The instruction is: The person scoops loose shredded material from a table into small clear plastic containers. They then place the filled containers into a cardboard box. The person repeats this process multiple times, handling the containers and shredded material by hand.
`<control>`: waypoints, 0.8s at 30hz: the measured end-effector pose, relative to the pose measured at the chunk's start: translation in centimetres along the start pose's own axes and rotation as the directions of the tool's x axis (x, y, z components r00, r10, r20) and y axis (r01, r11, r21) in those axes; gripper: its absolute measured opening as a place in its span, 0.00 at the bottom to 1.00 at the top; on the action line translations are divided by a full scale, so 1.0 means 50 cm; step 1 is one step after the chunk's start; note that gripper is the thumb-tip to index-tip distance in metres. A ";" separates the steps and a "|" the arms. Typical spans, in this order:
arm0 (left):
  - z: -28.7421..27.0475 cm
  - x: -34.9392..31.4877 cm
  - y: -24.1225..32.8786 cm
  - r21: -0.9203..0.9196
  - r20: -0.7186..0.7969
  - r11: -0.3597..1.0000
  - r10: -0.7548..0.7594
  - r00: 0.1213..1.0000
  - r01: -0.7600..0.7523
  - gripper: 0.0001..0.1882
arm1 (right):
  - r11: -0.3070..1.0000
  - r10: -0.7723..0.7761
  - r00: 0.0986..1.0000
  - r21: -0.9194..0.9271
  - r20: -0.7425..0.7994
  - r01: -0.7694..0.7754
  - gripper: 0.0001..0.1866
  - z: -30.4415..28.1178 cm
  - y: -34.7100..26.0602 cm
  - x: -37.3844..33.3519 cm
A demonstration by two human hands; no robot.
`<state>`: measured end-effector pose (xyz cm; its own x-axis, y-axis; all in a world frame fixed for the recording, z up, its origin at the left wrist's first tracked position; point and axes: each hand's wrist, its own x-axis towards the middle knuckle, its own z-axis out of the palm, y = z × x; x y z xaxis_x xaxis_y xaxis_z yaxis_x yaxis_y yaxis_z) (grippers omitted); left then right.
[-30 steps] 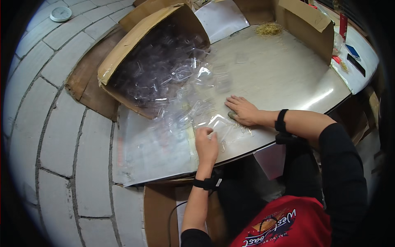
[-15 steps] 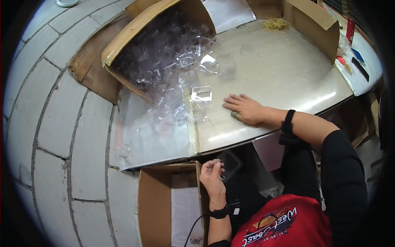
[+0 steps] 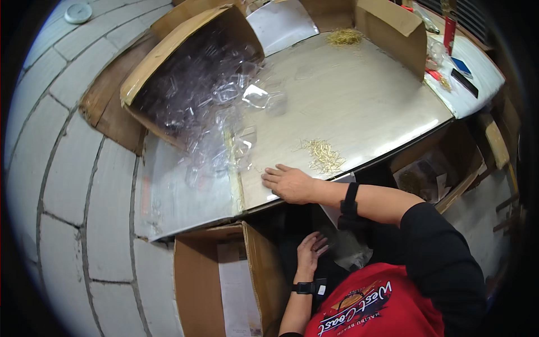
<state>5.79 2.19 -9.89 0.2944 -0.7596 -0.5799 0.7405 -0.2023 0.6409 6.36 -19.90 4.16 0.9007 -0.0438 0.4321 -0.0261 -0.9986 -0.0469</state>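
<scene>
Gold pins [image 3: 324,155] lie in a heap on the table [image 3: 365,101], just right of the right hand [image 3: 292,183], which rests flat, released. Left hand [image 3: 310,251] below the table edge, fingers loose, empty. Clear cases [image 3: 224,112] spill from a box [image 3: 168,73], up-left.

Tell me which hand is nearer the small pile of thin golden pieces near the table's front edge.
Right. The right hand lies flat on the table, just left of the golden pile. The left hand is below the table edge, beside an open cardboard box.
</scene>
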 end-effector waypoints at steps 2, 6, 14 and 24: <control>0.013 0.008 -0.006 0.024 0.069 0.999 -0.037 0.997 0.035 0.18 | 0.997 0.071 0.994 0.013 0.082 -0.072 0.20 -0.007 0.027 -0.013; 0.017 -0.001 0.011 0.041 0.137 0.998 -0.045 0.990 0.040 0.19 | 0.785 0.427 0.889 0.421 0.163 -0.454 0.22 -0.088 0.146 -0.063; 0.051 0.030 -0.001 0.151 0.144 0.982 -0.140 0.980 0.118 0.19 | 0.844 0.311 0.891 0.334 0.332 -0.419 0.32 -0.075 0.341 -0.046; 0.129 0.051 -0.035 0.076 0.241 0.982 -0.188 0.952 0.175 0.30 | 0.933 0.304 0.948 0.172 0.096 -0.316 0.24 -0.100 0.016 -0.186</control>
<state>1.35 -3.38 -9.25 -0.0048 -0.8343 -0.5512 0.7326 -0.3781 0.5660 -4.22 -20.44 4.62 0.8874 -0.3418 0.3093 -0.2345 -0.9124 -0.3354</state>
